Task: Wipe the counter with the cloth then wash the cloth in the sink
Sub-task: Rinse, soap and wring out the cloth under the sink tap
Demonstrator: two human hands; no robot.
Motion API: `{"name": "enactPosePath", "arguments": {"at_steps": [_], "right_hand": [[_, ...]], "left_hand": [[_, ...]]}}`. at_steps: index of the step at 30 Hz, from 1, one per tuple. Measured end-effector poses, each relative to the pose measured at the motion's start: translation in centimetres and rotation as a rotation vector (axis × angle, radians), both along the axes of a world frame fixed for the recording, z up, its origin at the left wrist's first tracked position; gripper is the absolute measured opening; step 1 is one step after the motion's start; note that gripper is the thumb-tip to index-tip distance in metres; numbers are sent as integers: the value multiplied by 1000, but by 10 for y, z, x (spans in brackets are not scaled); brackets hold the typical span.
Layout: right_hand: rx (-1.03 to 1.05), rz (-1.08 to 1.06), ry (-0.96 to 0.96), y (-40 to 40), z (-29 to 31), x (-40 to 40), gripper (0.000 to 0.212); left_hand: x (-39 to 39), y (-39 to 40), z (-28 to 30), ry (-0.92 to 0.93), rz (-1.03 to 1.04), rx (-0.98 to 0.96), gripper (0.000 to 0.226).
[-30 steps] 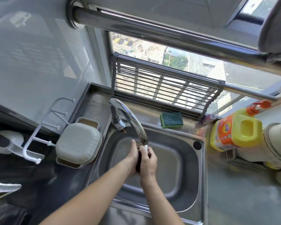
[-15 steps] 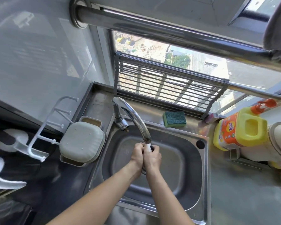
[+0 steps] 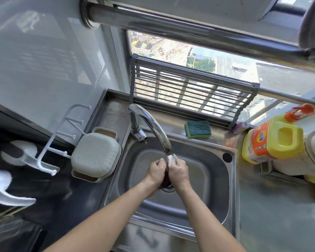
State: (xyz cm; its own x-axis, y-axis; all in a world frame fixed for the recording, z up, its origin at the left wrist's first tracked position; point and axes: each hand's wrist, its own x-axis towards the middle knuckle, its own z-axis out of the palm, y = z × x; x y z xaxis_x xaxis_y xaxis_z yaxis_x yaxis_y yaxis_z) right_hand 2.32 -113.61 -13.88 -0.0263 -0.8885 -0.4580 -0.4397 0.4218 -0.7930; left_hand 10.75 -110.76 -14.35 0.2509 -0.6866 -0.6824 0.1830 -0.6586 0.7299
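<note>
A dark cloth (image 3: 166,176) is squeezed between both my hands over the steel sink (image 3: 215,193), right above the drain. My left hand (image 3: 156,171) grips it from the left and my right hand (image 3: 178,171) from the right, fingers curled round it. Water runs from the curved tap (image 3: 153,125) onto the top of the cloth and my fingers. Most of the cloth is hidden by my hands.
A green sponge (image 3: 197,129) lies on the ledge behind the sink. A yellow detergent bottle (image 3: 273,139) stands at the right on the counter (image 3: 280,215). A grey lidded box (image 3: 95,157) and a white rack (image 3: 58,142) sit left of the sink.
Both hands stayed under the tap and pressed closer together around the cloth; the dark cloth shows again between them, lower toward the drain.
</note>
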Motion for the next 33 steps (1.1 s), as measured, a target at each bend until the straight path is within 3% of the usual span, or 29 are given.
{"name": "enactPosePath", "arguments": {"at_steps": [3, 5, 7, 10, 12, 14, 16, 18, 20, 22, 29, 33], "right_hand": [[41, -95, -91, -3, -12, -13, 45], [40, -222, -117, -4, -14, -20, 32], [81, -366, -258, -1, -7, -22, 18], [158, -470, -481, 14, -2, -23, 38], [181, -510, -543, 21, -5, -27, 45], [191, -457, -466, 25, -6, -26, 36], [219, -326, -359, 29, -7, -15, 18], [203, -231, -234, 33, -11, -1, 30], [144, -240, -113, 32, -13, 8, 49], [133, -277, -34, 28, -13, 10, 54], [93, -379, 70, 17, -5, 12, 32], [202, -310, 99, 9, -6, 6, 32]], "left_hand": [[-2, 8, 1, 57, -50, -108, 21], [0, 8, 3, 76, -60, -72, 14], [10, 9, 4, 164, -67, 48, 24], [27, 8, 5, 322, -180, 212, 42], [32, 5, 3, 330, -169, 252, 35], [29, 2, 1, 352, -71, 272, 32], [19, 1, 2, 378, -11, 311, 42], [3, 1, -3, 276, 5, 289, 49], [-7, 2, 0, 12, -26, 240, 53], [-9, 1, -1, -106, -22, 207, 60], [-7, -2, -20, 85, 45, 176, 40], [-1, 2, -20, 59, -109, 66, 46]]}}
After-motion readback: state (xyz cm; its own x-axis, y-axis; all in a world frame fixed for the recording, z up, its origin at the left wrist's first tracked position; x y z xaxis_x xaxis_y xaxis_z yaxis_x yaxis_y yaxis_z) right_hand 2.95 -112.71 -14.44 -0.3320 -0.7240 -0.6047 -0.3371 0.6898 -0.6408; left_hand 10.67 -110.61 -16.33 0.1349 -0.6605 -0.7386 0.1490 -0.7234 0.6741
